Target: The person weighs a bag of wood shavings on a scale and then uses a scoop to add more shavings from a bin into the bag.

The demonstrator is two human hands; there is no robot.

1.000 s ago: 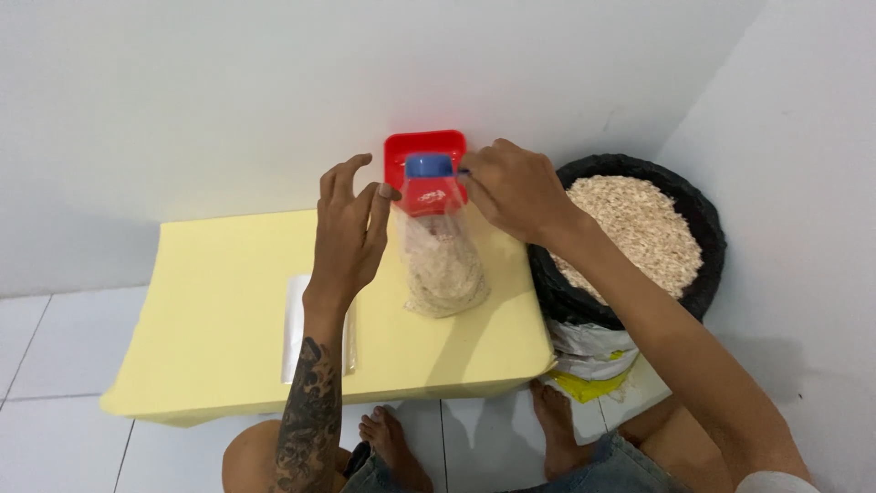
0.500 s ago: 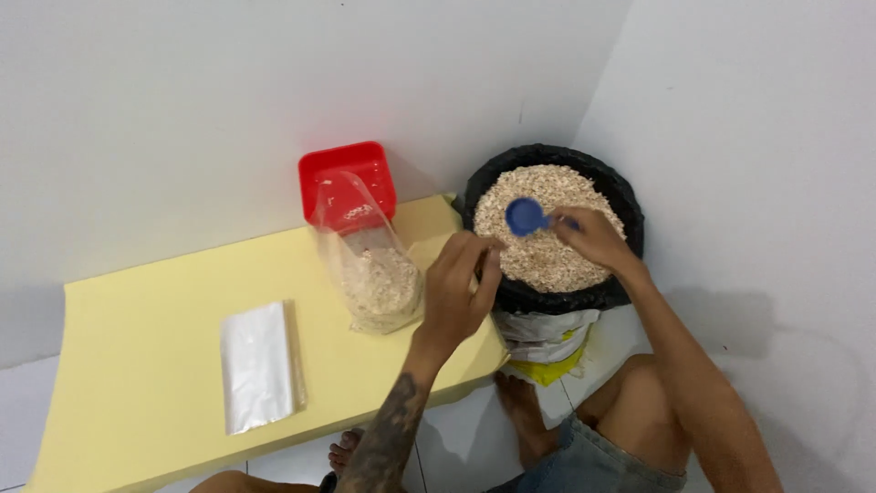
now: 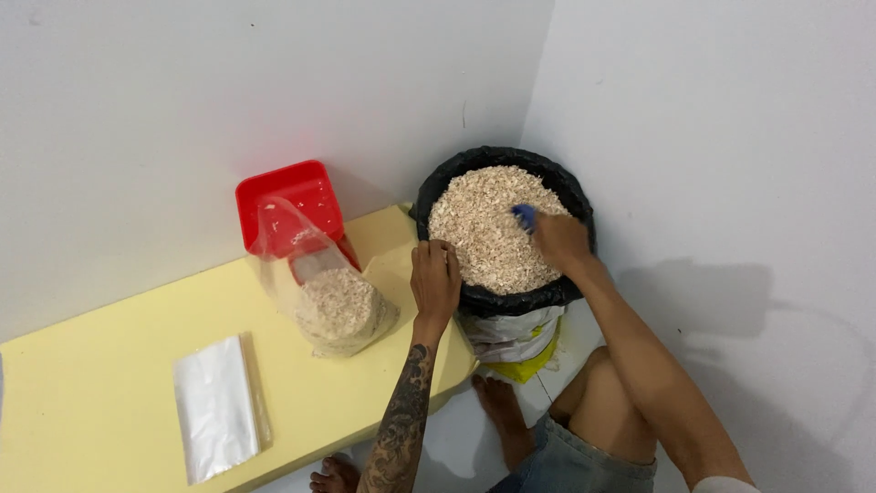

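Head view: we see the blue scoop (image 3: pixel 524 215) only in part, a small rounded blue bit w/ the rest hidden under the right hand (image 3: pixel 558 241), which is closed round it. It sits on the pale flakes (image 3: pixel 484 228), at the right side of the black-lined sack (image 3: pixel 573 196). The visible end points up-left, away from the wrist; we can't tell its long axis beyond that, too much is covered. Left hand (image 3: pixel 435 283) rests on the sack's near rim, fingers curled over the edge, gripping it. Sack stands on the floor in the corner, touching the right end of the yellow tabletop (image 3: pixel 119 365). On the tabletop, a clear bag (image 3: pixel 333 301) approx. half full of flakes leans against a red tub (image 3: pixel 287 205) by the wall. Flat empty clear bags (image 3: pixel 217 406) lie nearer us, well apart to the left.
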